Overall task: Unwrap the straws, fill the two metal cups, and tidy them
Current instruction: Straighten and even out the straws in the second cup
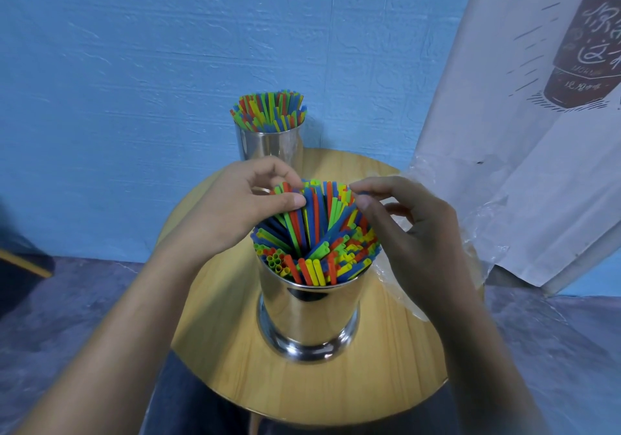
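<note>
The straws (319,239) stand packed in the near metal cup (309,317), red, blue, green and yellow, with a taller bunch leaning up at the far side. My left hand (235,206) grips that bunch from the left, thumb pressed on its front and fingers curled behind. My right hand (413,233) comes in from the right, thumb and forefinger pinching the straw tips there. The cup sits mid-table on the round wooden table (302,394). The far metal cup (268,145), also full of straws, stands at the back edge. Clear plastic wrap (470,226) lies crumpled on the right, beside a white printed banner (537,132).
</note>
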Action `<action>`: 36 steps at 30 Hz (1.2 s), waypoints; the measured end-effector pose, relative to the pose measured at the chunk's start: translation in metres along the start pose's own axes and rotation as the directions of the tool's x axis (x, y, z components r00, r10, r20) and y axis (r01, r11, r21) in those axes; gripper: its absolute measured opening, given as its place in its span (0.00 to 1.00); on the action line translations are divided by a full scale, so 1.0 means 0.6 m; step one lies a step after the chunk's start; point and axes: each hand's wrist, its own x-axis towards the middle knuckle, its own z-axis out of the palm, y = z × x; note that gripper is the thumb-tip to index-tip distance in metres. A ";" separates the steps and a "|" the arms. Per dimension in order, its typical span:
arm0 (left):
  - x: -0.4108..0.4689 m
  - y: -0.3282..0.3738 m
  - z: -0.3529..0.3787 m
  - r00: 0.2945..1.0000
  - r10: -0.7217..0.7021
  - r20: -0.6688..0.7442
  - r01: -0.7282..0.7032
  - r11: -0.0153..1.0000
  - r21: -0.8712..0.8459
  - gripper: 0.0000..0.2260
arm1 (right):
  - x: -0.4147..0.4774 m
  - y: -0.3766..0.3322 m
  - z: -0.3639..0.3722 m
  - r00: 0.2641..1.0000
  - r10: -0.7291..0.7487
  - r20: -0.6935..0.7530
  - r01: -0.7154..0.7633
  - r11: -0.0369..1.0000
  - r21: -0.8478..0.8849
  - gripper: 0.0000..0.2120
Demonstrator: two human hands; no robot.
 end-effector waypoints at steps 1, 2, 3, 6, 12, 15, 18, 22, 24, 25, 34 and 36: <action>0.000 0.001 0.001 1.000 0.004 -0.001 -0.004 1.000 0.009 0.04 | 0.000 0.000 0.000 1.000 0.000 -0.001 0.000 1.000 -0.003 0.07; 0.001 0.002 0.001 1.000 0.011 -0.001 -0.011 1.000 0.011 0.04 | -0.001 0.000 0.001 1.000 -0.001 -0.001 0.001 1.000 -0.007 0.07; 0.002 0.003 0.000 1.000 0.021 -0.001 -0.021 1.000 0.004 0.04 | -0.001 0.000 0.001 1.000 0.000 0.001 0.000 1.000 -0.011 0.07; 0.004 0.008 -0.002 0.997 0.071 -0.031 -0.073 0.996 -0.052 0.05 | 0.000 0.003 0.002 1.000 -0.004 -0.001 0.004 0.999 -0.037 0.08; 0.012 0.027 -0.010 0.888 0.226 -0.400 -0.323 0.927 -0.193 0.06 | -0.001 0.005 0.007 1.000 0.018 -0.007 -0.018 1.000 -0.025 0.06; 0.012 0.031 -0.019 0.789 0.173 -0.589 -0.386 0.886 -0.258 0.06 | -0.003 0.012 0.005 1.000 -0.011 0.001 0.011 0.998 -0.064 0.04; 0.012 0.028 -0.030 0.719 0.044 -0.693 -0.405 0.837 -0.367 0.04 | -0.005 0.016 0.003 1.000 -0.019 0.017 0.020 0.997 -0.071 0.06; 0.012 0.017 -0.037 0.705 -0.088 -0.703 -0.387 0.784 -0.486 0.03 | -0.003 0.015 0.005 1.000 -0.024 0.017 0.025 0.997 -0.071 0.08; 0.011 0.012 -0.036 0.705 -0.132 -0.696 -0.376 0.763 -0.525 0.02 | -0.002 0.013 0.005 1.000 -0.018 0.010 0.019 0.998 -0.065 0.08; 0.011 0.010 -0.036 0.705 -0.151 -0.693 -0.373 0.753 -0.543 0.02 | -0.002 0.012 0.005 1.000 -0.009 0.004 0.009 0.998 -0.058 0.08; -0.001 -0.002 -0.010 0.790 -0.256 -0.558 -0.271 0.670 -0.691 0.04 | 0.002 -0.008 0.002 0.999 0.026 -0.034 -0.022 0.993 0.117 0.07; -0.004 -0.005 -0.003 0.798 -0.271 -0.539 -0.233 0.685 -0.690 0.04 | 0.002 -0.013 -0.003 0.997 0.044 -0.071 -0.027 0.976 0.217 0.08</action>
